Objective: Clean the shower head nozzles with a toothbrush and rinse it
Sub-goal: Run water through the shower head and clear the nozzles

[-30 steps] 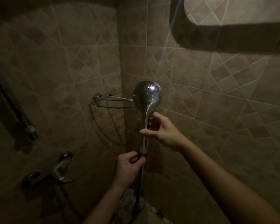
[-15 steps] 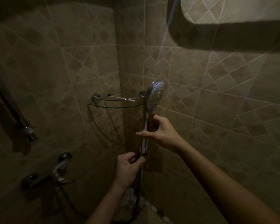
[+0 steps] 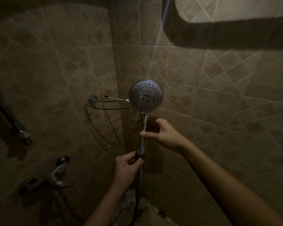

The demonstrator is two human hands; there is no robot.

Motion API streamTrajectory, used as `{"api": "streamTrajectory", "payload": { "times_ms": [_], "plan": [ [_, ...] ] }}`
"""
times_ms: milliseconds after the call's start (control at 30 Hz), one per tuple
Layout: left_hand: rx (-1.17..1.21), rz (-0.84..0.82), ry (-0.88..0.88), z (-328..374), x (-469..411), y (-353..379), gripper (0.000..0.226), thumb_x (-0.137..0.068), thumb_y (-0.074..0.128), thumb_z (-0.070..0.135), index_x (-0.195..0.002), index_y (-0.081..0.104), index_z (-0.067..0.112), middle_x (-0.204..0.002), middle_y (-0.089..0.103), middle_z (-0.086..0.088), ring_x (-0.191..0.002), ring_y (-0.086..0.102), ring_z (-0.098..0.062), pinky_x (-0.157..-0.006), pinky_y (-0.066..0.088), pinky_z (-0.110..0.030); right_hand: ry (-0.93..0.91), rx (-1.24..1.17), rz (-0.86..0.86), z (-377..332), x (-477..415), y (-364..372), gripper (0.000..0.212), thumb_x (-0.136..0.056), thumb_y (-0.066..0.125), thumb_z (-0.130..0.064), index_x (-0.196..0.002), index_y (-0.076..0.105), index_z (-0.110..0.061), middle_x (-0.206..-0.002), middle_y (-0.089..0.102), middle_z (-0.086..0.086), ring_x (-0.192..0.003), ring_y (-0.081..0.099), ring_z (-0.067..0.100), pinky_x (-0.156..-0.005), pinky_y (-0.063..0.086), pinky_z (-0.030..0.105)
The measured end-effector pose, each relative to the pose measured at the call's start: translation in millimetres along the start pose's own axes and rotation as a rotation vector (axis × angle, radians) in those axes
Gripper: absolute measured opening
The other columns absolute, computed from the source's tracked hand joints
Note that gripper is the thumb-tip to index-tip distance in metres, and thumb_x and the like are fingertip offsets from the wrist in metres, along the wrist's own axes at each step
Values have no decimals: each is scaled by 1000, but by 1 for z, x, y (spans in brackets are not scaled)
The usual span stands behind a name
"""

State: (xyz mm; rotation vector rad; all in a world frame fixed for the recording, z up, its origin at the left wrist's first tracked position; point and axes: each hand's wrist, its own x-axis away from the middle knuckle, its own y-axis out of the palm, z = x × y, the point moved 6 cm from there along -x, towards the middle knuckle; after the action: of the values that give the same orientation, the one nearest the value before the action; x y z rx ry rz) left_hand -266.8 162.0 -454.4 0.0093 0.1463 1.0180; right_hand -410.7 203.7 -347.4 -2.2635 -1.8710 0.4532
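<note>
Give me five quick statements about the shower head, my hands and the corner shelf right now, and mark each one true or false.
1. The shower head has its nozzle face turned toward the camera. True.
2. The right hand grips the handle midway up. True.
3. The left hand is holding a toothbrush against the nozzles. False: it grips the bottom of the handle, where the hose joins, and no toothbrush is seen in either hand.
4. The glass corner shelf sits to the left of the shower head. True.
5. Water is spraying from the shower head. False: no spray is visible.
</note>
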Motion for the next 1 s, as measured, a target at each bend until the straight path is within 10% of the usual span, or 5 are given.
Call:
{"api": "streamTrajectory", "payload": {
  "times_ms": [233, 433, 867, 1000],
  "plan": [
    [-55, 45, 33, 2, -1, -3, 4, -78, 80, 6, -79, 79, 3, -74, 77, -15, -68, 72, -26, -70, 59, -53, -122, 42, 50, -6, -1, -7, 45, -81, 78, -2, -123, 62, -6, -115, 69, 16, -107, 69, 29, -93, 57, 49],
    [-4, -17, 50, 8, 1, 4, 16, -84, 73, 0, -87, 82, 13, -83, 78, -16, -74, 72, -25, -72, 58, -43, -59, -97, -44, 1, -1, -5, 40, -91, 67, -7, -130, 60, -10, -126, 67, 8, -118, 65, 18, -101, 54, 40],
    [37, -33, -4, 8, 2, 5, 17, -83, 73, 0, -87, 82, 14, -84, 78, -12, -75, 72, -23, -73, 60, -39, -16, -132, -77, 1, -2, -3, 34, -92, 65, -2, -125, 59, 6, -125, 66, 23, -120, 64, 32, -104, 51, 46],
    [18, 7, -26, 2, 4, 2, 13, -82, 75, 1, -87, 81, 11, -84, 78, -15, -77, 75, -31, -72, 61, -42, -50, 139, 53, -6, -1, -4, 33, -80, 82, -26, -104, 69, -9, -100, 74, 9, -92, 73, 23, -83, 60, 51]
  ]
}}
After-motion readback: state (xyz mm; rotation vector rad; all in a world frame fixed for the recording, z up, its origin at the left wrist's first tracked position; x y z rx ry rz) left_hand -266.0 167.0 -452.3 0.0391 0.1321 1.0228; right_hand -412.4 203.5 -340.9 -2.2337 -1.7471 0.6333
